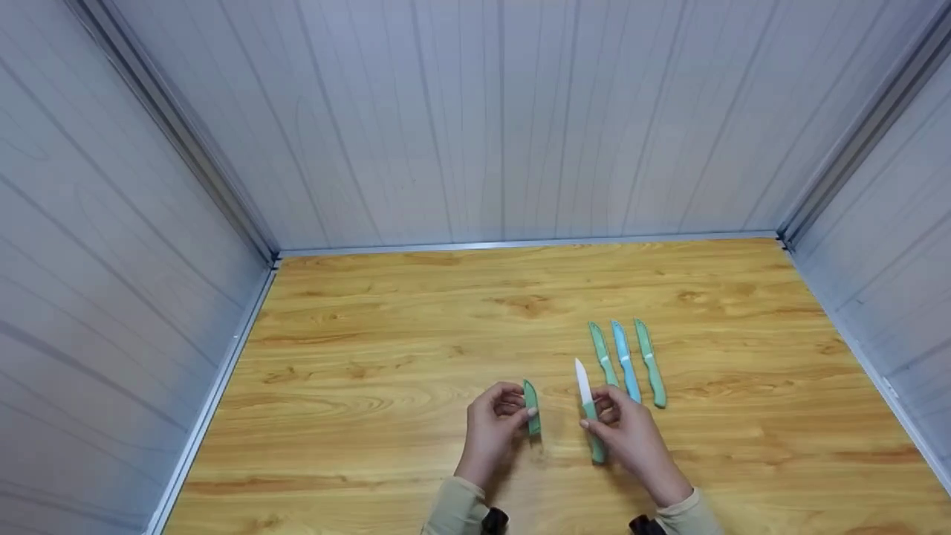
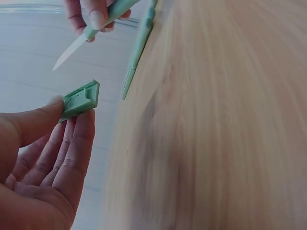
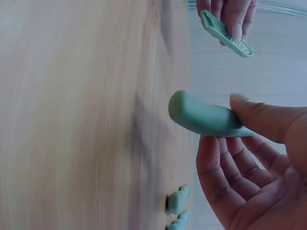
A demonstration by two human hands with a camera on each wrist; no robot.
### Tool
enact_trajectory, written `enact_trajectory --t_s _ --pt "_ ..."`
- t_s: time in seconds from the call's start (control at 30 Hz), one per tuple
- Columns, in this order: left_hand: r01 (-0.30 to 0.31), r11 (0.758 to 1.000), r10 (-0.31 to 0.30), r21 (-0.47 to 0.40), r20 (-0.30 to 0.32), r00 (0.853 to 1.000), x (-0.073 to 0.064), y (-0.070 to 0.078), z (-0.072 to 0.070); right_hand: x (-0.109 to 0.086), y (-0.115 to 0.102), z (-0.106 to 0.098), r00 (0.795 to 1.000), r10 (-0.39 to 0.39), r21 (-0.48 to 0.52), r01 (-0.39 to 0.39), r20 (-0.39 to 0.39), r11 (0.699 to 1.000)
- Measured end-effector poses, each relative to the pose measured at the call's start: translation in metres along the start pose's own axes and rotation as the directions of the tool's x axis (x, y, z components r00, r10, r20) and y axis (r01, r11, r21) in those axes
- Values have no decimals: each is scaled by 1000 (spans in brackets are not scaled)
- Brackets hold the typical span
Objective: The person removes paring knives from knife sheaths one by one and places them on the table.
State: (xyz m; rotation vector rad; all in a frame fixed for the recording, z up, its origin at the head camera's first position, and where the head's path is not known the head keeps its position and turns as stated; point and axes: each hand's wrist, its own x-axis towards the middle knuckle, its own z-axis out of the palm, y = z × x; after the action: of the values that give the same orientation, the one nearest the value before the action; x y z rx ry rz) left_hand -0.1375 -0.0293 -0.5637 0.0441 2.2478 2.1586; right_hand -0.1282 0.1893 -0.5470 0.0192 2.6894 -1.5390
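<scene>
Left hand: pinches a green sheath, held above the table;
Right hand: pinches a green-handled knife; white blade bare, apart from the sheath;
Beside right hand: blue knife lying between two green knives on the table

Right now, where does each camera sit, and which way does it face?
Head: on the head, facing forward and down at the wood-grain tabletop; left hand, right hand and sleeves show.
Left wrist: on that wrist, facing the green sheath; both hands show.
Right wrist: on that wrist, facing the knife's green handle; both hands show.
Both wrist views share the sheath and handle.
</scene>
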Motion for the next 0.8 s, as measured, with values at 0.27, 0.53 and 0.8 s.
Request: enact_trajectory --t_s 0.27,0.53,0.8 --pt "61 996 -62 -68 -17 998 4 -1 -1 4 0 1 998 54 63 -55 31 996" --pt "101 993 -102 -55 -21 995 13 -4 2 6 -1 2 995 63 86 -69 74 994" --pt "116 993 -117 -26 -39 992 25 -7 2 11 0 3 994 42 92 -52 104 994"
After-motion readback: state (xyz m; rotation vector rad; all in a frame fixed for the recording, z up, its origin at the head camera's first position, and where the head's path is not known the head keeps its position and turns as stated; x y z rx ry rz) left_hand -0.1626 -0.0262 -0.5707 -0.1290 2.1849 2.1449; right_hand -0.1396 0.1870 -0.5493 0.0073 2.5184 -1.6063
